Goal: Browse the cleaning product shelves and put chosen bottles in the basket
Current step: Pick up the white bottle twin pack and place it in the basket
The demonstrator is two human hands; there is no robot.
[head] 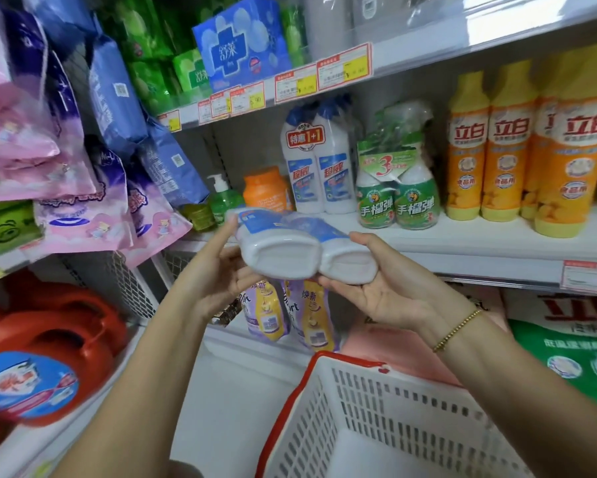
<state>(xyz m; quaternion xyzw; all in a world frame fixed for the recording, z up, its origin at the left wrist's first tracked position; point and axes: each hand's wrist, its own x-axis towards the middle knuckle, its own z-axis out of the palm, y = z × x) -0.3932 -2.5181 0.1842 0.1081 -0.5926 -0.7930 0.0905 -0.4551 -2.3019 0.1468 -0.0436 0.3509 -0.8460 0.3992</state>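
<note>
In front of the shelf (469, 244), at 12 o'clock, your left hand (217, 270) and right hand (390, 291) both grip the twin pack (307, 257). The basket (350, 357) at 5 o'clock shows nothing inside. Putting it in is not done yet.

Twin bottles (307, 253) I'm holding: smooth white plastic, wrapped in shiny clear film. Basket (411, 408): matt white plastic grid, glossy red plastic rim. My bracelet (457, 331): gold-coloured metal beads. Red jugs (59, 326): glossy plastic. Yellow bottles (507, 150): smooth glossy plastic.
</note>
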